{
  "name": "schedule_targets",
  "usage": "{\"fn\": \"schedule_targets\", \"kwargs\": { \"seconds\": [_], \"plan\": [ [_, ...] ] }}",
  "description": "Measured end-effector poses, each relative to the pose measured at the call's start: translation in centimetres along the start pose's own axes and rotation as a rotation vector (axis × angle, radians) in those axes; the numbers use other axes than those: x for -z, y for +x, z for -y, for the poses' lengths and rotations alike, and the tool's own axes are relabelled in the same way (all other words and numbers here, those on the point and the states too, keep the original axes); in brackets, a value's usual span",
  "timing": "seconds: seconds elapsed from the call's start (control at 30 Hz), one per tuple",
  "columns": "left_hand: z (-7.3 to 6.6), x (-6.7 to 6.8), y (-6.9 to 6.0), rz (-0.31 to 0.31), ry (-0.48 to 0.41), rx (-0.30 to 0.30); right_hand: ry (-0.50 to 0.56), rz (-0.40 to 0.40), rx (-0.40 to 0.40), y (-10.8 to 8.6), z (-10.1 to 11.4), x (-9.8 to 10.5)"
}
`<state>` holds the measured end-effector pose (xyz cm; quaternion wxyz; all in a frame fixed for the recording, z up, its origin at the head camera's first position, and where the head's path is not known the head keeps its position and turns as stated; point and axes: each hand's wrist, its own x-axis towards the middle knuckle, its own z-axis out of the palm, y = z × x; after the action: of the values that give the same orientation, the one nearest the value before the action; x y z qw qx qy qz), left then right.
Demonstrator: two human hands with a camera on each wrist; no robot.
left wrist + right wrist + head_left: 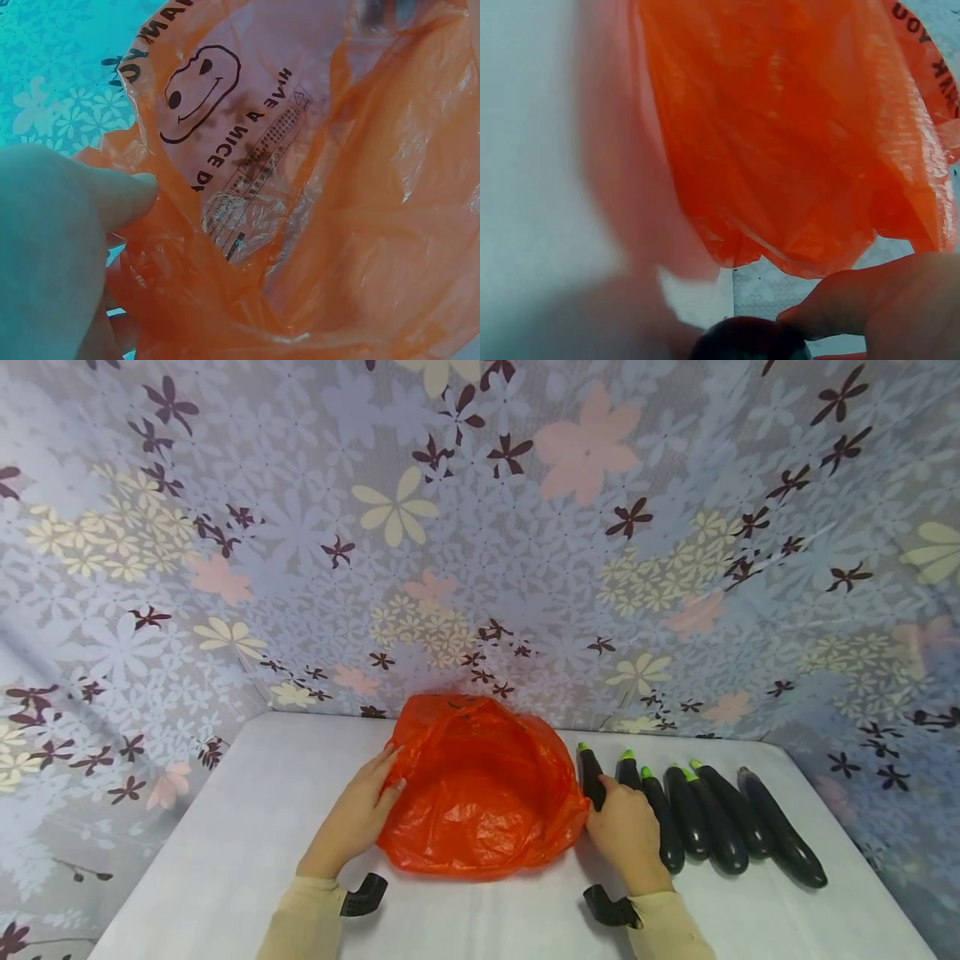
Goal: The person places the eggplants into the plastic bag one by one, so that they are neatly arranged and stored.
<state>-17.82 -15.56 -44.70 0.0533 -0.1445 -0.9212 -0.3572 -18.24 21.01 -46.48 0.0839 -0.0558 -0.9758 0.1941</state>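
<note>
Pale sleeve (671, 928), R hand (626, 835) w/ eggplant (590, 771) — glossy, blk, green-tipped

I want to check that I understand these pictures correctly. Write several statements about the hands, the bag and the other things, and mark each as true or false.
1. The left hand holds the edge of the orange bag. True.
2. The bag is tied shut. False: its mouth is open.
3. The right hand holds a dark eggplant. True.
4. In the head view, all the eggplants lie to the left of the bag. False: the row of eggplants is on its right.
5. The left wrist view shows a smiling face printed on the bag. True.
6. The cloth behind the table is plain. False: it has a flower pattern.
</note>
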Motion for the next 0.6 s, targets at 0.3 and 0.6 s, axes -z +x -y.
{"fn": "schedule_targets", "kwargs": {
  "seconds": [0.3,0.6],
  "plan": [
    [0.1,0.0,0.2,-0.003,-0.006,-0.012,0.116,-0.051,0.001,-0.1,-0.2,0.9],
    [0.3,-0.1,0.2,-0.003,-0.005,-0.008,0.197,-0.087,0.013,0.0,-0.2,2.3]
  ]
}}
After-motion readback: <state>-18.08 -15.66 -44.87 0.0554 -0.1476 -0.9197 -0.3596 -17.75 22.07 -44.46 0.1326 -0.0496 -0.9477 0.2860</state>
